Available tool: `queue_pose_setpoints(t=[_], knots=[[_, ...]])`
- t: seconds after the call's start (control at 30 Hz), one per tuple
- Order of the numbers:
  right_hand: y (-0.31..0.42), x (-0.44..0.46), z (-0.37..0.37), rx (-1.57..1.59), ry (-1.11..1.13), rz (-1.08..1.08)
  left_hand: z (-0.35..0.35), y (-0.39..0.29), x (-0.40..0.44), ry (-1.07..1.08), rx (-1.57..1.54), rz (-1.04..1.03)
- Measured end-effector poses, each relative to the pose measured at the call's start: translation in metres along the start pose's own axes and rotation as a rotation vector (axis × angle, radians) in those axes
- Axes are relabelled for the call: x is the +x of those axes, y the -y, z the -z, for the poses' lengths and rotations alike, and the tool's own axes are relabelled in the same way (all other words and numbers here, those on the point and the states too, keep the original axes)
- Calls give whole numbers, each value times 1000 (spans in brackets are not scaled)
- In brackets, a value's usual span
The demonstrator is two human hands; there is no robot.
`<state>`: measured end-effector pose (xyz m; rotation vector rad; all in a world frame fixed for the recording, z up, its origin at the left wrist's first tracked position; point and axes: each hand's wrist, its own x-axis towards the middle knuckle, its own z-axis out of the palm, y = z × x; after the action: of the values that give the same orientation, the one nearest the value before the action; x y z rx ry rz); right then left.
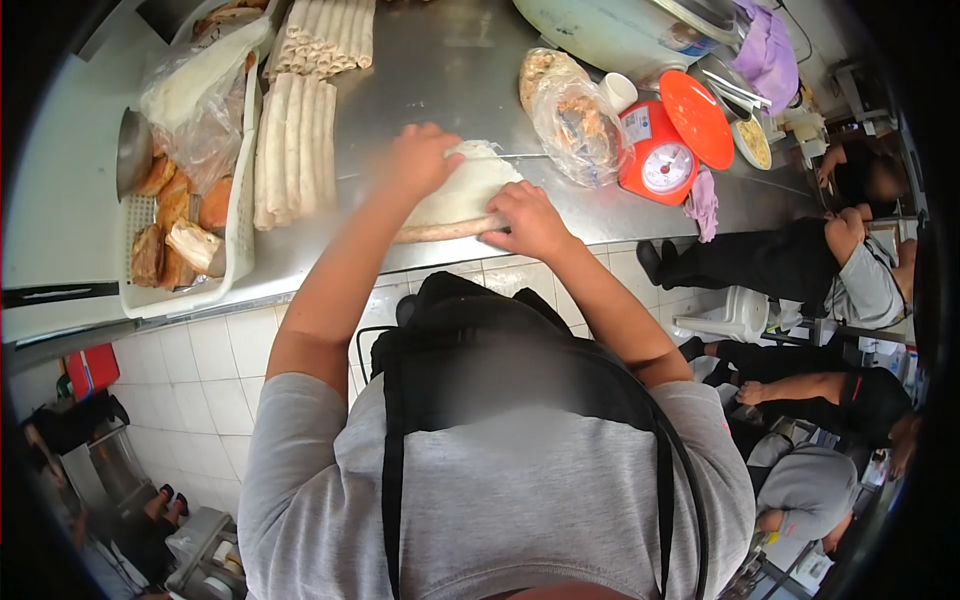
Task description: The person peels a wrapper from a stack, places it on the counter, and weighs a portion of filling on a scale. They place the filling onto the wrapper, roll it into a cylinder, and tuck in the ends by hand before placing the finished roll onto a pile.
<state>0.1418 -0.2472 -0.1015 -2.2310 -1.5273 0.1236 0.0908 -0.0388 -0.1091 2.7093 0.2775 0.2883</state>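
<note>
A thin white wrapper sheet (465,193) lies on the steel counter in front of me. A long, slim filled roll (440,232) runs along its near edge. My right hand (528,220) grips the right end of this roll, thumb on the near side and fingers bent over the top. At the sheet's far left edge is my left hand (425,162), fingers curled and thumb against the wrapper; the fingertips are partly hidden. Finished long rolls (295,150) are stacked in rows to the left of my left hand.
A white plastic basket (240,215) with browned food pieces and a plastic bag stands at far left. Right of the sheet are a bag of filling (580,130), a white cup (619,92) and a red scale (660,165). A large bowl (610,35) sits behind. Other people work at right.
</note>
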Motion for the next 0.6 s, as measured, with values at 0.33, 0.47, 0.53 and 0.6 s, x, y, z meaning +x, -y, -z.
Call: queue_pose_setpoints(t=[0.33,0.47,0.53,0.6], knots=[[-21,-5,-11,88,38,18,-35,-11,-6,-15,-42,-133],[-12,2,0,77,72,47,-35,-9,-4,-28,-32,-137],[-9,2,-1,93,54,47,-39,-8,-5,-58,-31,-140],[-13,0,-9,126,40,43,-42,-7,-6,-79,-38,-153]])
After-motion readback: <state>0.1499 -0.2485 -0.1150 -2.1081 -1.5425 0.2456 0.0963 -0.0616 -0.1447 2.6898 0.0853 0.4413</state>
